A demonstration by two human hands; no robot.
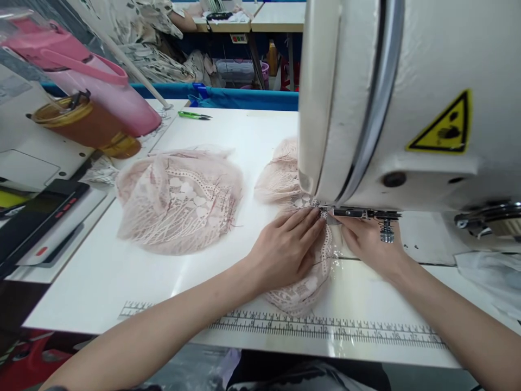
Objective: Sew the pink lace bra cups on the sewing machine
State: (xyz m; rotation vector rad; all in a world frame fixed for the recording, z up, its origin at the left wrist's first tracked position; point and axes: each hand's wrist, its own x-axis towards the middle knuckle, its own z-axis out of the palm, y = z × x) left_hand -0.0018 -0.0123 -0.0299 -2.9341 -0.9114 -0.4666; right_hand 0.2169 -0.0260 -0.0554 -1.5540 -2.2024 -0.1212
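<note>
My left hand (287, 247) lies flat on a piece of pale pink lace (301, 285), fingers stretched toward the needle area of the white sewing machine (407, 98). My right hand (368, 239) rests on the same lace just right of the presser foot (325, 213), its fingertips pressed down and partly hidden under the machine head. The lace runs under the foot and out behind the machine (279, 174).
A heap of pink lace pieces (179, 198) lies left of the machine. A pink jug (101, 81) and brown cup (85, 122) stand at far left by a control panel (36, 222). Green snips (193, 115) lie at the back. A ruler strip (325, 328) runs along the front edge. Another person sits behind.
</note>
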